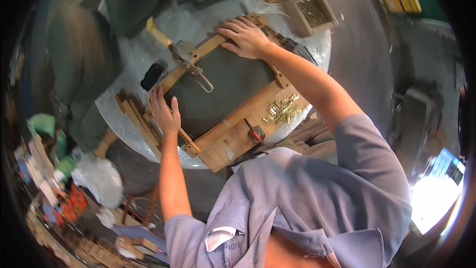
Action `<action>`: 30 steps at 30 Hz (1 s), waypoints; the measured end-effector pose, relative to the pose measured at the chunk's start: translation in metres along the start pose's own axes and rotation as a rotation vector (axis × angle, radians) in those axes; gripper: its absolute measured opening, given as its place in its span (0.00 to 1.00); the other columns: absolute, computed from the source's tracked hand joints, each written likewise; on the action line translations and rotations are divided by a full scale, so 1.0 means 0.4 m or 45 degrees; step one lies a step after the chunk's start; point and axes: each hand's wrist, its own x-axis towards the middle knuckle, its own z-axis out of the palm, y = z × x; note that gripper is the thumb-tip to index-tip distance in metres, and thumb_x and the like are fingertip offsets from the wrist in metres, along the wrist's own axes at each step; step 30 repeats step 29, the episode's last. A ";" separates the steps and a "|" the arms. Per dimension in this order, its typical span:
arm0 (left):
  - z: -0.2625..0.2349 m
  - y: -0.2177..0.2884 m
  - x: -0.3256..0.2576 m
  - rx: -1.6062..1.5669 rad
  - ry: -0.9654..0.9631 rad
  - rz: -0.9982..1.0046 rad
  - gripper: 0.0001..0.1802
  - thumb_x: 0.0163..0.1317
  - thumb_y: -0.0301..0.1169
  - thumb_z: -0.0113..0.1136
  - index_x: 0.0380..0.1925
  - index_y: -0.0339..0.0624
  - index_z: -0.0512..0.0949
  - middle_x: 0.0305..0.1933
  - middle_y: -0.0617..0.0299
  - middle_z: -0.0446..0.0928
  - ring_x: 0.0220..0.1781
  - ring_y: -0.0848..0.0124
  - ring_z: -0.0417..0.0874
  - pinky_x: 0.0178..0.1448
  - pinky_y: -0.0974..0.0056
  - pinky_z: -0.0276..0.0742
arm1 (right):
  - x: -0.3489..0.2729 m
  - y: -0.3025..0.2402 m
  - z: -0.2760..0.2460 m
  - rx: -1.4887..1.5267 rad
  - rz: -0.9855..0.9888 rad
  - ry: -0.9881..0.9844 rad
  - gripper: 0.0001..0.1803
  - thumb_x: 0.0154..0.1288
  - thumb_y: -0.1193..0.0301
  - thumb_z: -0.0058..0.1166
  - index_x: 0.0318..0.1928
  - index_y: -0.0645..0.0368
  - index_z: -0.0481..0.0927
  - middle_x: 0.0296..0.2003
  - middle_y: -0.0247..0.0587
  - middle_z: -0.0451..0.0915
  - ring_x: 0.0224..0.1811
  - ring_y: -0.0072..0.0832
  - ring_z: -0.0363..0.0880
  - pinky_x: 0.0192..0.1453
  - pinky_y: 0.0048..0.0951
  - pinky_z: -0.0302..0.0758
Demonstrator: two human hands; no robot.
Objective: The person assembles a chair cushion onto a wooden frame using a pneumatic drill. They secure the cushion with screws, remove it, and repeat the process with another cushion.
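Observation:
A dark green flat panel (pixel 223 87) lies inside a wooden frame (pixel 210 45) on a round table. My left hand (pixel 164 112) rests at the frame's left corner, fingers stretched out and thumb apart. At the far side, my right hand (pixel 245 38) lies over the frame's upper edge with its fingers extended. Between them, a toggle clamp (pixel 186 62) with a yellow handle (pixel 158 34) is fixed to the frame, its metal loop reaching over the panel. Neither hand grips anything that I can see.
Small brass-coloured cylindrical pieces (pixel 282 109) lie on the near wooden board (pixel 223 141), beside a small red-and-black item (pixel 256 134). Two open boxes (pixel 310 15) hold similar pieces at the back. Dark padded pieces (pixel 82 59) stand left. A black object (pixel 152 75) sits beside the frame.

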 end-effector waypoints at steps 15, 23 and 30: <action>0.007 0.034 0.024 0.305 -0.036 -0.137 0.40 0.80 0.60 0.49 0.83 0.51 0.66 0.87 0.46 0.61 0.89 0.46 0.57 0.89 0.35 0.48 | 0.064 -0.035 0.026 -0.156 0.085 -0.230 0.27 0.80 0.50 0.52 0.70 0.48 0.77 0.63 0.43 0.80 0.71 0.46 0.73 0.82 0.55 0.59; -0.001 0.020 -0.035 0.204 0.177 -0.185 0.34 0.82 0.55 0.48 0.80 0.50 0.70 0.86 0.46 0.64 0.89 0.48 0.58 0.89 0.36 0.48 | 0.113 -0.025 0.057 -0.004 0.271 -0.533 0.32 0.80 0.48 0.54 0.75 0.49 0.74 0.67 0.45 0.79 0.73 0.42 0.73 0.82 0.52 0.62; -0.054 -0.129 -0.151 0.116 0.702 -0.670 0.41 0.78 0.52 0.57 0.83 0.46 0.62 0.88 0.48 0.58 0.89 0.45 0.56 0.89 0.33 0.46 | 0.467 -0.188 0.014 1.493 0.997 -0.310 0.43 0.79 0.44 0.60 0.79 0.62 0.68 0.78 0.47 0.70 0.80 0.42 0.67 0.81 0.46 0.66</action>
